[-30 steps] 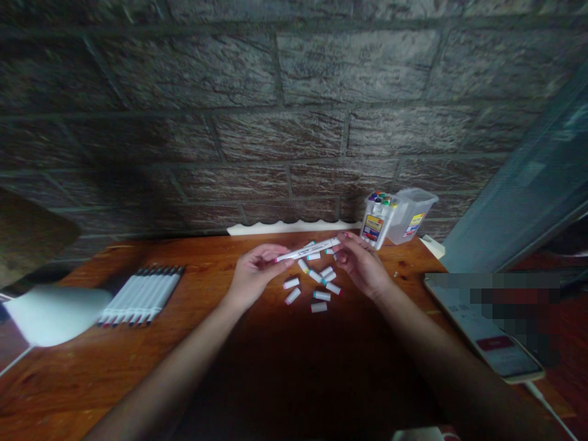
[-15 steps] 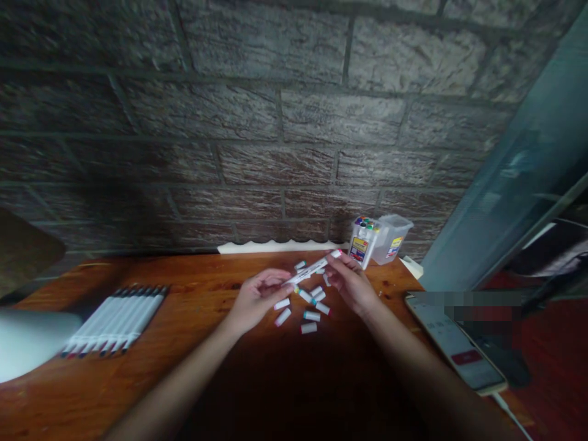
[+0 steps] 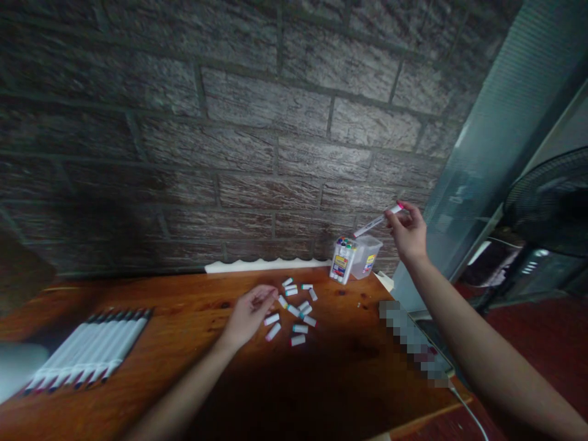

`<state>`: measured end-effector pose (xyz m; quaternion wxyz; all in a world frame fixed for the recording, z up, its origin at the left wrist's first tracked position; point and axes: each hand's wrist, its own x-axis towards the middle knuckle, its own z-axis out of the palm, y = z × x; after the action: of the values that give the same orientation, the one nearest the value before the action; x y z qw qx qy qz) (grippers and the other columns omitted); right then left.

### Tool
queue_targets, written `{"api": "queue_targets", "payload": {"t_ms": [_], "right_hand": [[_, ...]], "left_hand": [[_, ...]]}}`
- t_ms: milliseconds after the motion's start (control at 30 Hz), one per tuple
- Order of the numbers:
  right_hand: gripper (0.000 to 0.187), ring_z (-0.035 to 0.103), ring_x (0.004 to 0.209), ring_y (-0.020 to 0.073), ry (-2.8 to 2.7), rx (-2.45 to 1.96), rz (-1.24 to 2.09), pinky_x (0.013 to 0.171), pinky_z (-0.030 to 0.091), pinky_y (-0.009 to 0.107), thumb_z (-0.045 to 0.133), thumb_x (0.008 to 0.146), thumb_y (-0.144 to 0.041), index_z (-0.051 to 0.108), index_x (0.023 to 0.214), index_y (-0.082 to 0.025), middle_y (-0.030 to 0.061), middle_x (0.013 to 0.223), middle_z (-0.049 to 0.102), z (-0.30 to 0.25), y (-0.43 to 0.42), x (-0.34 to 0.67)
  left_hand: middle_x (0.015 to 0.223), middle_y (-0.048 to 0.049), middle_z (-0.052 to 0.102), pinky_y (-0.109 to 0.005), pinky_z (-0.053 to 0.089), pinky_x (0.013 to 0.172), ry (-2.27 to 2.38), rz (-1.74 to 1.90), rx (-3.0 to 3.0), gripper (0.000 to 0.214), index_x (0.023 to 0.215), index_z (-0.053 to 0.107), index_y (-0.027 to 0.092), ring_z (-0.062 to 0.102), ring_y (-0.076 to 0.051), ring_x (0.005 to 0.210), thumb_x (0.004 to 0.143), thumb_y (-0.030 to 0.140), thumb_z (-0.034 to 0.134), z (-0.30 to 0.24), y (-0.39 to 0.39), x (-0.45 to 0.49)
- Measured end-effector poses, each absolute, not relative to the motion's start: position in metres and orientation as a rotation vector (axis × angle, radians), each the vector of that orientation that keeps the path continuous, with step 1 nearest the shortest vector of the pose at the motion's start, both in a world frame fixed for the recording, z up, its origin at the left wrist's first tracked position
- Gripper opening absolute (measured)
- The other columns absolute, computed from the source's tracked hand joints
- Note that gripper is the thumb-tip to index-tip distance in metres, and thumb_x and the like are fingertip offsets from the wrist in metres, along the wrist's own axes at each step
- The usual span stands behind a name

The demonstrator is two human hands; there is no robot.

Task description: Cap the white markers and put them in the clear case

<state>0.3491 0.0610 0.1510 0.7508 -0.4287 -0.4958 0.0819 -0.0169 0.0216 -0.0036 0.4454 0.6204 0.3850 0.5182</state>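
Note:
My right hand (image 3: 408,231) is raised above the clear marker box (image 3: 356,258) and pinches a white marker (image 3: 376,222) by its pink-tipped end. The marker slopes down to the left toward the box, which holds several markers with coloured ends. My left hand (image 3: 250,310) hovers low over the wooden table (image 3: 193,318), fingers curled together, right beside several loose white marker caps (image 3: 294,309). Whether a cap sits in those fingers is hidden.
A row of several white markers (image 3: 89,348) lies at the table's left. A phone (image 3: 420,343) with a cable rests at the right edge. A white scalloped strip (image 3: 266,264) runs along the brick wall. A fan (image 3: 549,202) stands at the far right.
My right hand has lifted the marker away from my left hand, up and to the right over the box. My left hand has dropped toward the caps. The camera has tilted upward.

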Motion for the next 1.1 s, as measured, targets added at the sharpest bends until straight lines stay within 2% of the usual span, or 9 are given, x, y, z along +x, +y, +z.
{"api": "queue_targets", "payload": {"t_ms": [133, 233, 333, 567, 667, 767, 900, 1100], "right_hand": [[0.048, 0.060, 0.057, 0.0131, -1.306, -1.180, 0.040, 0.058, 0.049, 0.025, 0.070, 0.074, -0.042, 0.058, 0.114, -0.019, -0.0026, 0.069, 0.064, 0.152, 0.073, 0.357], [0.043, 0.066, 0.066, 0.0151, -1.493, -1.470, -0.117, 0.065, 0.049, 0.025, 0.060, 0.085, -0.038, 0.057, 0.122, -0.018, 0.0019, 0.078, 0.070, 0.139, 0.077, 0.347], [0.035, 0.068, 0.072, 0.0154, -1.659, -1.640, -0.175, 0.068, 0.048, 0.024, 0.056, 0.089, -0.034, 0.061, 0.120, -0.018, 0.0047, 0.087, 0.074, 0.125, 0.079, 0.334], [0.025, 0.071, 0.076, 0.0168, -1.871, -1.804, -0.096, 0.069, 0.046, 0.021, 0.057, 0.089, -0.032, 0.073, 0.106, -0.020, 0.0069, 0.091, 0.076, 0.112, 0.083, 0.326], [0.026, 0.070, 0.069, 0.0152, -1.949, -1.862, -0.006, 0.064, 0.045, 0.020, 0.053, 0.091, -0.030, 0.075, 0.100, -0.020, 0.0050, 0.081, 0.076, 0.115, 0.083, 0.330], [0.029, 0.068, 0.060, 0.0134, -2.001, -1.893, 0.104, 0.058, 0.044, 0.018, 0.049, 0.093, -0.028, 0.075, 0.102, -0.020, 0.0022, 0.069, 0.074, 0.120, 0.085, 0.334], [0.030, 0.066, 0.058, 0.0113, -2.025, -1.886, 0.189, 0.056, 0.046, 0.017, 0.048, 0.092, -0.021, 0.073, 0.109, -0.018, 0.0022, 0.079, 0.076, 0.128, 0.094, 0.339], [0.024, 0.064, 0.057, 0.0115, -2.030, -1.859, 0.210, 0.055, 0.048, 0.019, 0.055, 0.088, -0.020, 0.075, 0.101, -0.017, 0.0020, 0.083, 0.075, 0.139, 0.111, 0.342]], "left_hand": [[0.089, -0.0066, 0.073, -0.029, 0.056, 0.068, 0.965, 1.274, 1.592, 0.040, 0.094, 0.068, 0.017, 0.068, -0.020, 0.078, 0.079, 0.054, 0.066, -0.010, 0.027, -0.018], [0.087, -0.0069, 0.072, -0.029, 0.056, 0.068, 1.000, 1.287, 1.601, 0.042, 0.094, 0.067, 0.016, 0.067, -0.019, 0.076, 0.078, 0.055, 0.066, -0.012, 0.030, -0.021], [0.085, -0.0074, 0.072, -0.030, 0.055, 0.068, 1.029, 1.285, 1.615, 0.044, 0.094, 0.067, 0.016, 0.066, -0.019, 0.073, 0.078, 0.057, 0.065, -0.011, 0.031, -0.024], [0.085, -0.0082, 0.072, -0.031, 0.054, 0.069, 1.033, 1.297, 1.633, 0.046, 0.093, 0.067, 0.015, 0.066, -0.020, 0.076, 0.077, 0.058, 0.065, -0.006, 0.030, -0.024], [0.086, -0.0084, 0.072, -0.031, 0.054, 0.070, 1.030, 1.287, 1.653, 0.043, 0.093, 0.067, 0.015, 0.066, -0.020, 0.077, 0.079, 0.056, 0.063, -0.008, 0.031, -0.024], [0.088, -0.0081, 0.072, -0.031, 0.053, 0.071, 1.026, 1.286, 1.680, 0.040, 0.094, 0.067, 0.016, 0.066, -0.020, 0.079, 0.081, 0.053, 0.062, -0.009, 0.031, -0.025], [0.084, -0.0065, 0.072, -0.031, 0.053, 0.070, 1.042, 1.272, 1.709, 0.037, 0.094, 0.067, 0.017, 0.066, -0.019, 0.075, 0.082, 0.051, 0.061, -0.010, 0.031, -0.025], [0.088, -0.0077, 0.073, -0.031, 0.053, 0.071, 1.049, 1.271, 1.722, 0.037, 0.095, 0.066, 0.017, 0.068, -0.022, 0.082, 0.083, 0.051, 0.060, -0.012, 0.032, -0.026]]}}
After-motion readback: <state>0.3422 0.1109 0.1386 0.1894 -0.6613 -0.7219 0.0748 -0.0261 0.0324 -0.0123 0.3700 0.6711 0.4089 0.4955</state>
